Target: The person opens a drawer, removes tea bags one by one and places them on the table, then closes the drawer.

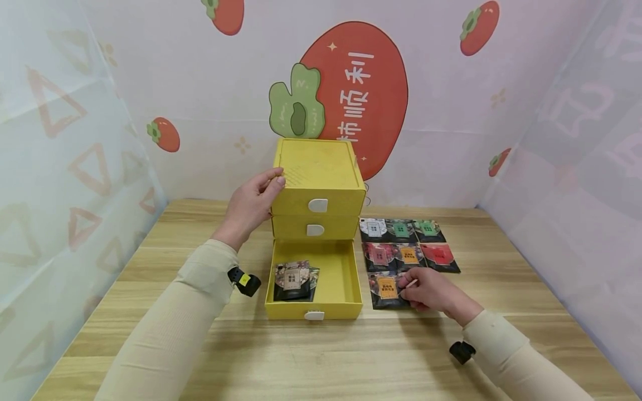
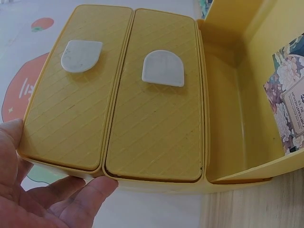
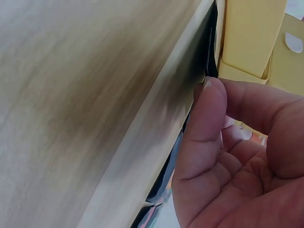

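A yellow drawer cabinet [image 1: 321, 167] stands on the table, its bottom drawer [image 1: 338, 273] pulled out and two upper drawers closed. My left hand [image 1: 253, 203] rests at the cabinet's upper left edge, fingertips touching its side in the left wrist view. Inside the open drawer, a floral tea packet [image 1: 292, 280] overlaps another, on the left. Right of the drawer, my right hand [image 1: 431, 292] pinches an orange-labelled tea packet [image 1: 386, 289] by its right edge between thumb and finger. The right wrist view shows that packet's dark edge [image 3: 212, 47] at the fingertips.
Behind the pinched packet lie two rows of tea packets, among them a red one [image 1: 441, 256], a green one [image 1: 428, 229] and a white one [image 1: 373, 228]. A printed backdrop [image 1: 426, 161] stands behind the wooden table [image 1: 321, 362]. White tabs mark the drawer fronts.
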Available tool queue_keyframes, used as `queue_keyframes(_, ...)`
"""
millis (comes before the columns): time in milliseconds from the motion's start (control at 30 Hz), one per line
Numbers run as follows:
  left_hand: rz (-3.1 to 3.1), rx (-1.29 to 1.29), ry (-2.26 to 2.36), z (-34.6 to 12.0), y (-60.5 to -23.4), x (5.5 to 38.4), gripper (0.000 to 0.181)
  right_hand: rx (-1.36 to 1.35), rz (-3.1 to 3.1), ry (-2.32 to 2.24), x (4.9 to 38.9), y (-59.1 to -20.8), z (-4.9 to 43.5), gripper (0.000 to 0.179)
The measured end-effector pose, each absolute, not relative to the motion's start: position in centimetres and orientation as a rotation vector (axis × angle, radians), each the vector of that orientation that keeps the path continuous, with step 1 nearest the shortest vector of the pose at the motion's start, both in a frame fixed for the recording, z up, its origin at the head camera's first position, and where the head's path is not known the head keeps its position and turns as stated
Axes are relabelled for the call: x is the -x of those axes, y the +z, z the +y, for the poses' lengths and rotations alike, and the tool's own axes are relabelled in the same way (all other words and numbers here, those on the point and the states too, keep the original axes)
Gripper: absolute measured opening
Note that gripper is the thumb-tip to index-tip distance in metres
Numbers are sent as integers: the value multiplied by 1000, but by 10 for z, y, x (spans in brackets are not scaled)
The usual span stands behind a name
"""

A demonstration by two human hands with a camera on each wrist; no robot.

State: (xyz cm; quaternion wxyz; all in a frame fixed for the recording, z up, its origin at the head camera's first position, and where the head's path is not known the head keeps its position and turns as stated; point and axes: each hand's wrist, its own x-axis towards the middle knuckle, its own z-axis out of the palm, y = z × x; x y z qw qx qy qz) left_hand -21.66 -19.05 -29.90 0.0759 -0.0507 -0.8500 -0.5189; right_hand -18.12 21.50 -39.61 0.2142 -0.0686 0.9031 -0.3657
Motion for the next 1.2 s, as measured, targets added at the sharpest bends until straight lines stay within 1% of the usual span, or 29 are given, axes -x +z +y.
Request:
queue_keyframes(567, -2556, 137, -1567, -191, -299, 217, 63, 220, 2523, -917, 183, -400, 213, 17)
queue_keyframes(1200, -2562, 147, -1544, -191, -298, 216, 62, 212, 2539, -895, 183, -398, 215, 20)
